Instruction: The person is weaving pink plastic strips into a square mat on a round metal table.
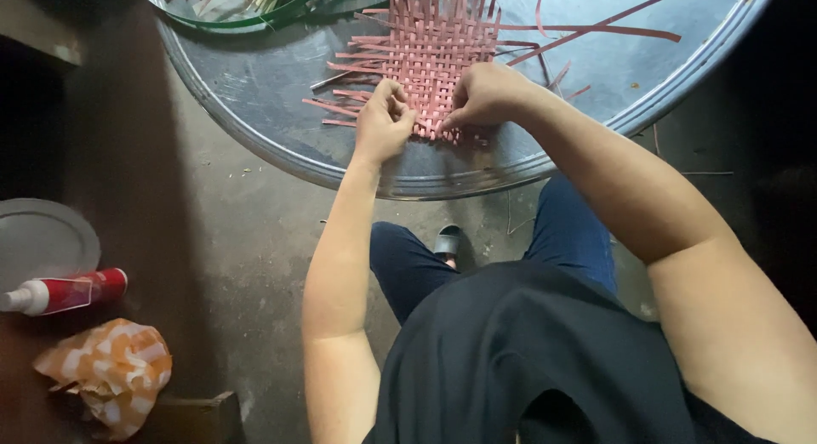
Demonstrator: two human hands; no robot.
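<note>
The floor [247, 240] is bare grey concrete, dusty and dim, darkening to near black at the edges of the room. Resting on it, under both hands, is a wide round metal tray [255, 95] with a raised rim, its surface dull and scuffed.

Beyond the hands, at the far left of the tray, stands a green-rimmed basin [213, 19] holding what look like thin pale strips; they are too blurred to tell more. Well off to the left of the hands, on the floor, lie a round grey lid or plate [42, 236], a red and white spray bottle [64, 293] on its side just beside it, and a crumpled orange and white checked cloth [111, 372] nearer the person.

The pink woven mat [438, 57], a square of flat interlaced strips with loose ends fanning out on all sides, lies flat on the tray. Its near edge sits directly beneath the hands. The left hand [383, 121] is curled, fingertips pinching a strip at the near left corner of the mat. The right hand [485, 95] is bunched close beside it, fingers pressed down on the near edge and gripping strip ends. A few long loose pink strips [596, 27] trail off to the right, beyond the right hand.
</note>
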